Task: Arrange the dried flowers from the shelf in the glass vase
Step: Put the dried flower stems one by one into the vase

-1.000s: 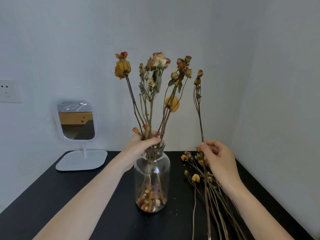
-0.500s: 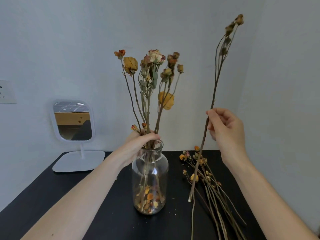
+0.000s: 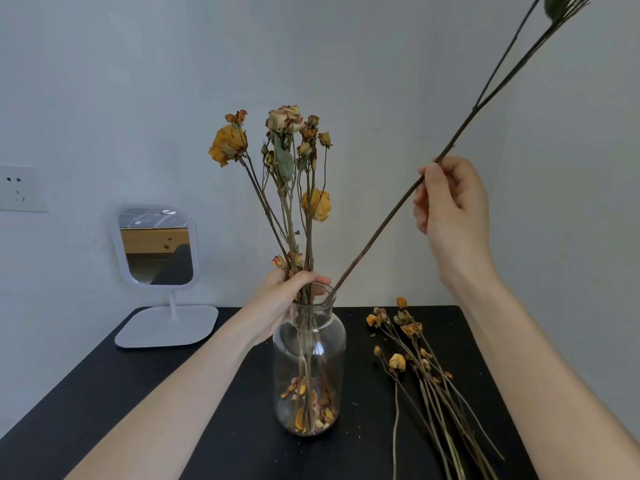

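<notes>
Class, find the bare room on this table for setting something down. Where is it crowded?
Bare: the table front left, between the mirror base and the glass vase; also a narrow strip right of the vase. Crowded: the loose dried flowers at right.

One glass vase [image 3: 309, 362], one stand mirror [image 3: 156, 251] at the back left corner of the tabletop [image 3: 104, 393], one wall socket [image 3: 19, 188]. The right hand [image 3: 450, 209] pinches one long dried stem [image 3: 381, 230]; the left hand [image 3: 280, 303] grips one bunch [image 3: 287, 188]. Loose stems [image 3: 426, 375] by the right edge overlap beyond counting.
</notes>
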Demonstrator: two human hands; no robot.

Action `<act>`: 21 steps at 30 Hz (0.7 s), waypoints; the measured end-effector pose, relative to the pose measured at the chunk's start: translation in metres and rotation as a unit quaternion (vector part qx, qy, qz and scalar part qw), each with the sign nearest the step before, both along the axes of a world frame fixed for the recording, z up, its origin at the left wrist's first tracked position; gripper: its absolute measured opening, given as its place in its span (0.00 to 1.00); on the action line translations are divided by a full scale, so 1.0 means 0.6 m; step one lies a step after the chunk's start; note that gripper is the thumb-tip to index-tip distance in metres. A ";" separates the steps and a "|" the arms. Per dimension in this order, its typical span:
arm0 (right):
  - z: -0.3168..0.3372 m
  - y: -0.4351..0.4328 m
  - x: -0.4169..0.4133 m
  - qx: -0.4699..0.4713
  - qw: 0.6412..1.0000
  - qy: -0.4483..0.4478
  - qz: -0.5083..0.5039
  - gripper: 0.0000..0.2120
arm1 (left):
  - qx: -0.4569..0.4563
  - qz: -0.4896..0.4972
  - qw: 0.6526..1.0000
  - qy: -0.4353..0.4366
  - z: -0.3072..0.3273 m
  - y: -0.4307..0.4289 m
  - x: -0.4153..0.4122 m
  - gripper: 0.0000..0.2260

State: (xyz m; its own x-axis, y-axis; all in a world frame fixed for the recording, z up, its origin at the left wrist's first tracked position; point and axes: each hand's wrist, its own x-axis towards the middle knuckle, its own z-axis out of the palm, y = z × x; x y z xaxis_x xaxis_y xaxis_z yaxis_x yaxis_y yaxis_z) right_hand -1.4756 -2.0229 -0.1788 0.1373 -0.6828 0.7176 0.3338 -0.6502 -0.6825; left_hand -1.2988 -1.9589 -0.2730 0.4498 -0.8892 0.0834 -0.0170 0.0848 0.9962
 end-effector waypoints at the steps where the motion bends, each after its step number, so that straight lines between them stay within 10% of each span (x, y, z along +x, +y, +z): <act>1: 0.002 -0.001 0.003 -0.003 1.000 0.002 -0.001 0.09 | 0.000 0.005 1.000 0.003 0.000 0.000 -0.001 0.11; 21: -0.074 -0.023 0.064 -0.012 0.916 0.398 0.045 0.07 | -0.003 0.018 1.000 0.009 0.001 0.001 -0.005 0.11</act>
State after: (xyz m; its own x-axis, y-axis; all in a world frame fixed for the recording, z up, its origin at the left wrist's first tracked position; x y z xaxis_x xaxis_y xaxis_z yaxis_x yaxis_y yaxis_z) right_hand -1.4372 -2.0368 -0.2233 0.6792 -0.6276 0.3804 -0.2101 -0.6630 -0.7185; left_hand -1.3016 -1.9586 -0.2726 0.4839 -0.8715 0.0796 -0.0014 0.0902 0.9959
